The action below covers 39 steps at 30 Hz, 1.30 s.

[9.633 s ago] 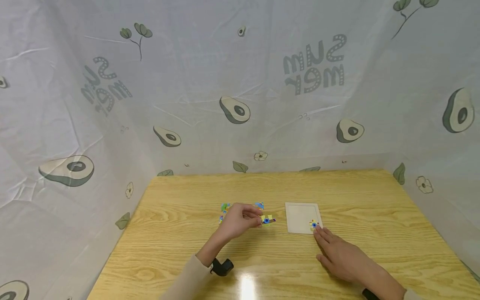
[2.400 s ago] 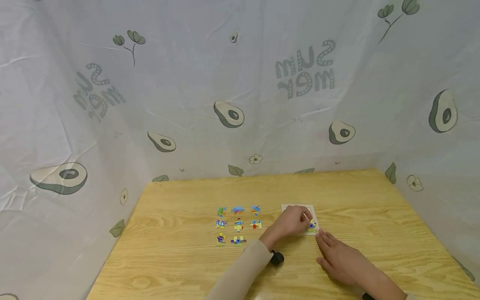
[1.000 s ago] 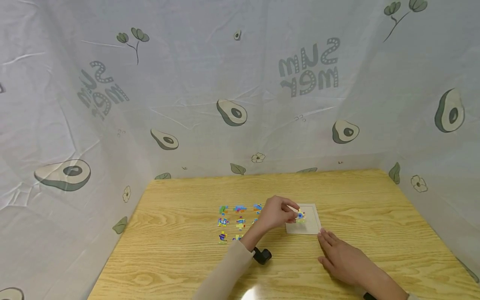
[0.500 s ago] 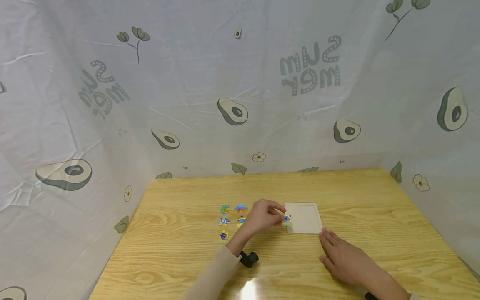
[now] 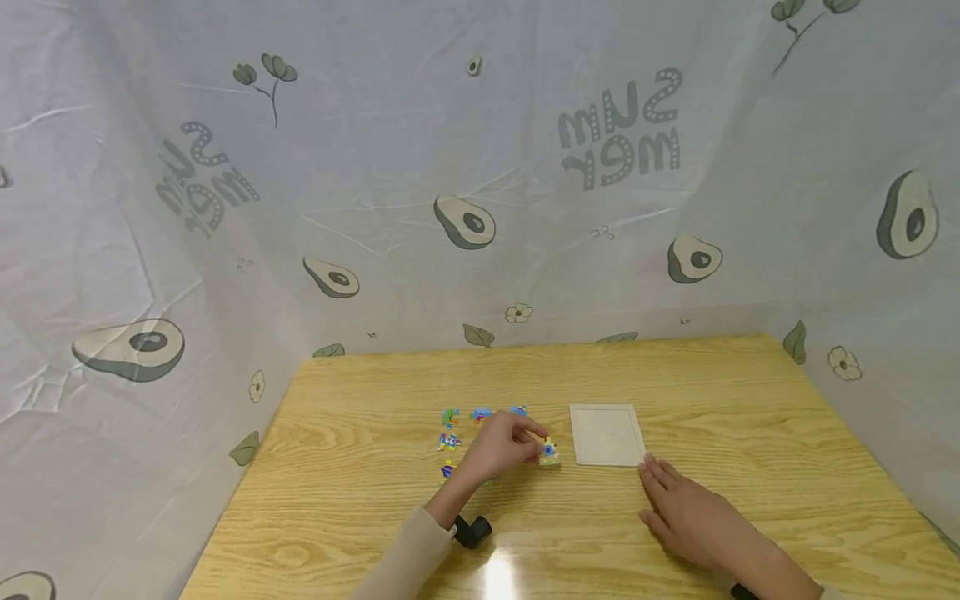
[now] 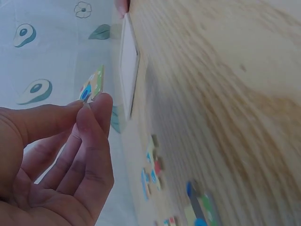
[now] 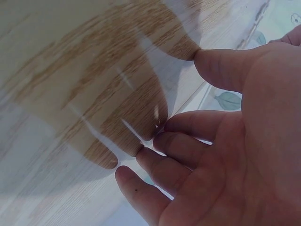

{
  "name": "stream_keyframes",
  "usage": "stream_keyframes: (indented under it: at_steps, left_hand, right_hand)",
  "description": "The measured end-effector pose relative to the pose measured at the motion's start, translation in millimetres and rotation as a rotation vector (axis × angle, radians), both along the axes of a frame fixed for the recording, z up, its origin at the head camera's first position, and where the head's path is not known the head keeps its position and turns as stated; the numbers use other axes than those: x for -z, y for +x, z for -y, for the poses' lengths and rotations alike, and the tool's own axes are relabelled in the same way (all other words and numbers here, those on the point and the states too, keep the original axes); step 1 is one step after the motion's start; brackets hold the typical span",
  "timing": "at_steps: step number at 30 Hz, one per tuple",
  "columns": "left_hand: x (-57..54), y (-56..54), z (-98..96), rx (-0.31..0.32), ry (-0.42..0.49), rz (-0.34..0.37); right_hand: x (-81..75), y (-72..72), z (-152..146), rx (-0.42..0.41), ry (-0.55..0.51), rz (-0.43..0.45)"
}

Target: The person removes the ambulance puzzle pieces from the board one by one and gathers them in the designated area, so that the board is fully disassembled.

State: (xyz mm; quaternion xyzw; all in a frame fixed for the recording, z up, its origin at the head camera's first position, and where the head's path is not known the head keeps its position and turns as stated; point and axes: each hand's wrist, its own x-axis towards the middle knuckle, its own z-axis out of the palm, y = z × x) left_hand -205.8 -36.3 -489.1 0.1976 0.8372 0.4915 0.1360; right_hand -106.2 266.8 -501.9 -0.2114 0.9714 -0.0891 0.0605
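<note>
Between thumb and fingertips my left hand (image 5: pixel 498 446) pinches a jigsaw piece (image 5: pixel 549 451) printed in yellow with a blue round spot. In the left wrist view this jigsaw piece (image 6: pixel 93 84) is raised above the table, tilted on edge. To its right lies a pale square puzzle tray (image 5: pixel 607 435) with a thin raised border and nothing in it. My right hand (image 5: pixel 693 517) rests on the table, fingers extended, fingertips right at the tray's lower right corner. In the right wrist view the fingers (image 7: pixel 160 169) touch the tabletop.
Several other jigsaw pieces lie in loose rows left of the tray, among them a green one (image 5: pixel 450 417) and a purple one (image 5: pixel 447 469); my left hand partly covers them. A printed cloth (image 5: pixel 390 275) hangs behind the wooden table (image 5: pixel 337 517).
The left hand has lifted the blue-spotted piece out of the tray's lower right corner and carried it left, off the tray. The right hand has stayed by the tray's corner.
</note>
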Motion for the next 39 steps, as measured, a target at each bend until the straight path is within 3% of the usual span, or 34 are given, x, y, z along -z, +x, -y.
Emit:
stream_keyframes:
  at_steps: [9,16,31,39]
  left_hand:
    - [11.2,5.2,18.0,-0.021,-0.069,-0.057]
    - [16.5,7.2,27.1,-0.036,-0.084,-0.047]
    - [21.8,9.1,33.9,-0.022,-0.126,-0.015]
    - [23.5,8.4,34.4,-0.023,-0.145,-0.054]
  right_hand:
    - [2.7,1.2,-1,0.006,-0.005,-0.010]
    - [2.4,1.5,1,0.006,-0.001,0.000]
    - [2.0,0.6,2,-0.003,0.011,-0.020]
    - [3.6,-0.2,1,-0.010,0.014,-0.021]
